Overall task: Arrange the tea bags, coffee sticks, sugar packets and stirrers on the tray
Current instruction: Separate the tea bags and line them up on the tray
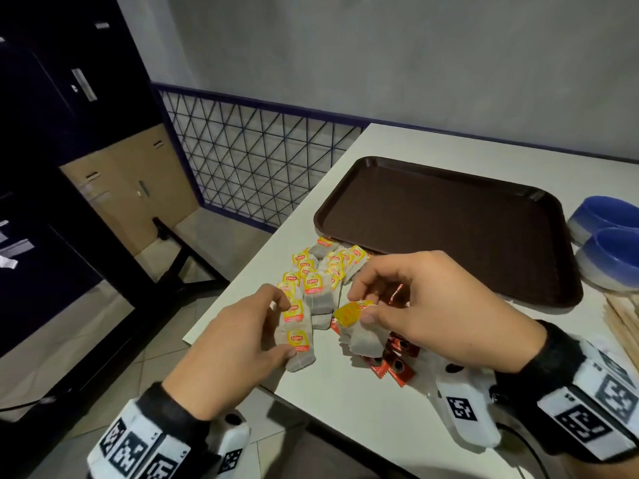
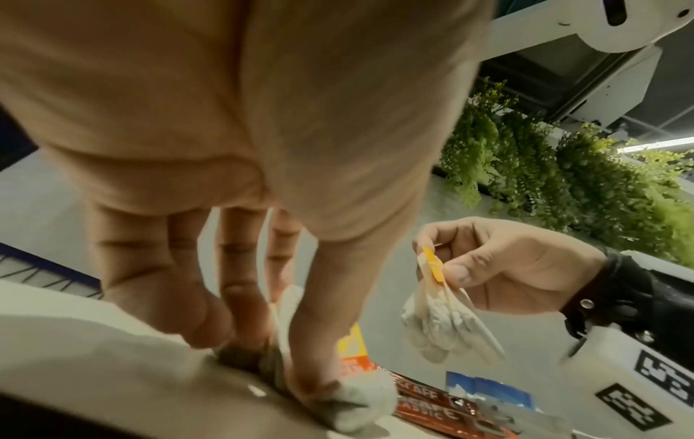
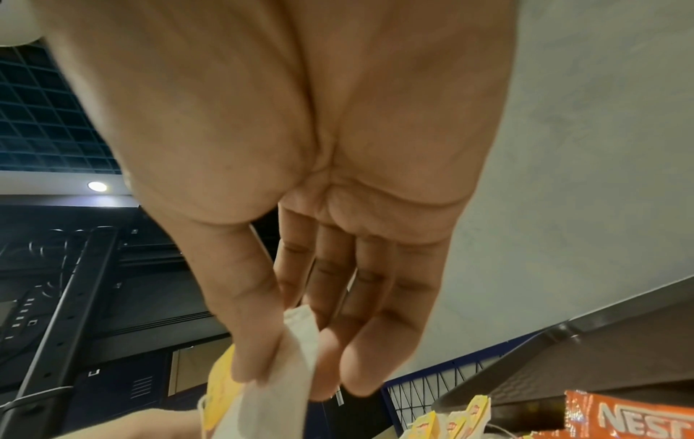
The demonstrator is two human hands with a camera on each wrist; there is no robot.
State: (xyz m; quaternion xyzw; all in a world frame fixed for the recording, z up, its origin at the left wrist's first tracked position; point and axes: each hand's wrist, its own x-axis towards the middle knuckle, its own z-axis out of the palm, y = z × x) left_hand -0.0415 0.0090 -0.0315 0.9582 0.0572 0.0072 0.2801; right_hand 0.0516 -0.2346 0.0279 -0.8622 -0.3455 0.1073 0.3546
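A brown tray (image 1: 449,216) lies bare on the white table (image 1: 345,402). In front of it is a heap of yellow-tagged tea bags (image 1: 321,271), with red coffee sticks (image 1: 394,364) beside it. My left hand (image 1: 276,326) pinches two tea bags (image 1: 298,337) by their edges at the table's near left corner. My right hand (image 1: 363,305) pinches a small bunch of tea bags (image 1: 359,326) by the yellow tags, lifted above the coffee sticks. In the left wrist view the right hand's bunch (image 2: 439,320) hangs free, and blue sugar packets (image 2: 488,392) lie on the table.
Two blue bowls (image 1: 608,236) stand right of the tray. Wooden stirrers (image 1: 622,323) lie at the right edge. The table's left edge drops to a tiled floor, with a wire fence (image 1: 256,160) and dark cabinets (image 1: 69,98) beyond.
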